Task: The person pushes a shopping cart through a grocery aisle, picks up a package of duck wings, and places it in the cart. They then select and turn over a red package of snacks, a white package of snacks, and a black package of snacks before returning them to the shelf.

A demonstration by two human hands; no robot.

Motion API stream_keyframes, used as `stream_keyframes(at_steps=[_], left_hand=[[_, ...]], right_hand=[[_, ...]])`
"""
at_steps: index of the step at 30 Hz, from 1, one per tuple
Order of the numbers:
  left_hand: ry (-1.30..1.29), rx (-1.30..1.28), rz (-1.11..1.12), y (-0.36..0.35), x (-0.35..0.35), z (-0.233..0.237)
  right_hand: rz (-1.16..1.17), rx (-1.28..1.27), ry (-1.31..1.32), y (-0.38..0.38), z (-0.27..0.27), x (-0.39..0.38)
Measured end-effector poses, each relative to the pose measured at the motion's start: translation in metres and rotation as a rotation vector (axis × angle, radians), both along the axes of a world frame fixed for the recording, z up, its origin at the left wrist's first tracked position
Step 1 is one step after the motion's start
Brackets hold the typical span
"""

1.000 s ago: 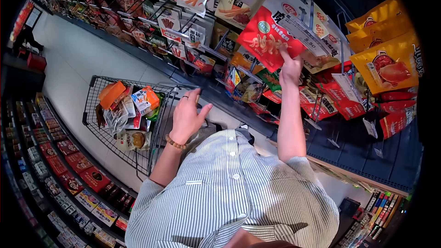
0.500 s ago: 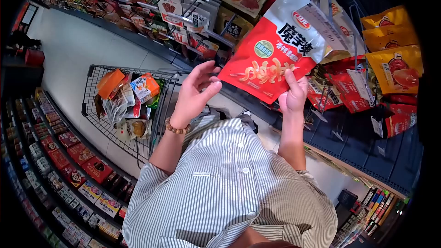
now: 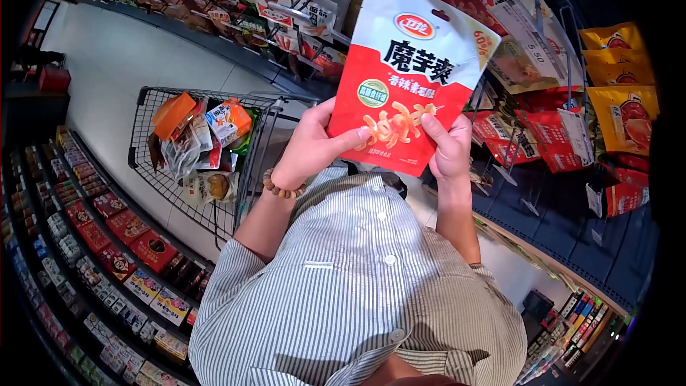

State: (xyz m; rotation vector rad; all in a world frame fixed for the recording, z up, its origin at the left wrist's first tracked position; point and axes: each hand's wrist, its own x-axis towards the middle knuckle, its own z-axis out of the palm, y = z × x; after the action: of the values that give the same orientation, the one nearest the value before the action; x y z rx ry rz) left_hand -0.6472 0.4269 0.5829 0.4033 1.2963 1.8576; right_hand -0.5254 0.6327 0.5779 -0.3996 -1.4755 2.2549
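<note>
A red and white snack pouch with black lettering and a picture of curled pieces faces me, upright in front of my chest. My left hand, with a wooden bead bracelet at the wrist, grips its lower left edge, thumb on the front. On the lower right side my right hand holds the same pouch, thumb also on the front. The fingers behind the pouch are hidden.
To the left stands a wire shopping cart with several packaged foods. Hooks with hanging snack bags line the rack ahead and right. A stepped shelf of boxes and jars curves along the left.
My left hand, free and apart half a second ago, has closed on the pouch's left edge. The pouch has moved left and turned more upright, away from the hanging bags.
</note>
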Motion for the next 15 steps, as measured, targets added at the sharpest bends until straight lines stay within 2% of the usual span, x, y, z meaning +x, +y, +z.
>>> stream_keyframes(at_steps=[4, 9, 15], left_hand=[[0.057, -0.123, 0.010, -0.003, 0.001, -0.006], [-0.066, -0.049, 0.077, -0.006, 0.001, -0.004], [-0.085, -0.022, 0.103, -0.009, 0.001, 0.001]], right_hand=[[0.020, -0.033, -0.081, -0.008, 0.000, -0.005], [0.081, -0.069, -0.095, -0.009, -0.001, -0.006], [0.118, -0.054, -0.151, -0.014, 0.003, -0.007]])
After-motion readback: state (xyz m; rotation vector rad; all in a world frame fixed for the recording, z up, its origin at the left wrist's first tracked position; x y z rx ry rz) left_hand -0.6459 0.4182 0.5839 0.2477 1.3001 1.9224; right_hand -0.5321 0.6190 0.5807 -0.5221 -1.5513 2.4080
